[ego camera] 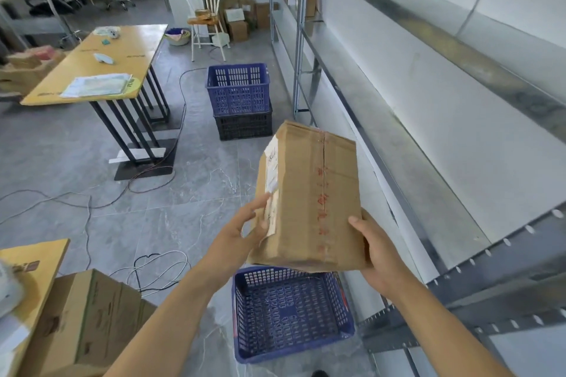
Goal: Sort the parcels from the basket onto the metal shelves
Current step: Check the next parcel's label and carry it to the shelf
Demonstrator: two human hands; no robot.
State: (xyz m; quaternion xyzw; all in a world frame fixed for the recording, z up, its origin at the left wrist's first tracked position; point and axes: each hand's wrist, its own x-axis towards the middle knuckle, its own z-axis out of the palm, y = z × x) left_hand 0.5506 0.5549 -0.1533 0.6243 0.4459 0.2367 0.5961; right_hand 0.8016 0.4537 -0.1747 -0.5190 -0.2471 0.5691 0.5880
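Above the blue plastic lattice basket [291, 312] on the grey tiled floor [190, 193], I have a brown cardboard parcel [309, 199] with red printed characters up in the air between both hands. My left hand [245, 229] lies flat against the parcel's left side, fingers stretched out straight over the white shipping label [272, 174] stuck there, the palm pressed to the card rather than curled around anything. My right hand [375, 251] cups the near right corner, thumb lying on the top face and the other fingers hidden under the box, so I cannot tell how far they are bent. The parcel tilts away from me, its far end higher than the near end, and it touches neither the basket nor the grey metal shelving [428, 162] just to its right. The basket under it shows only its bare perforated bottom. The shelf boards nearest the parcel are bare. Farther along the floor a second blue basket [238, 87] sits stacked on a black crate [243, 125], near a yellow-topped table with black legs [101, 67]. A large brown cardboard carton [82, 321] stands at my lower left.
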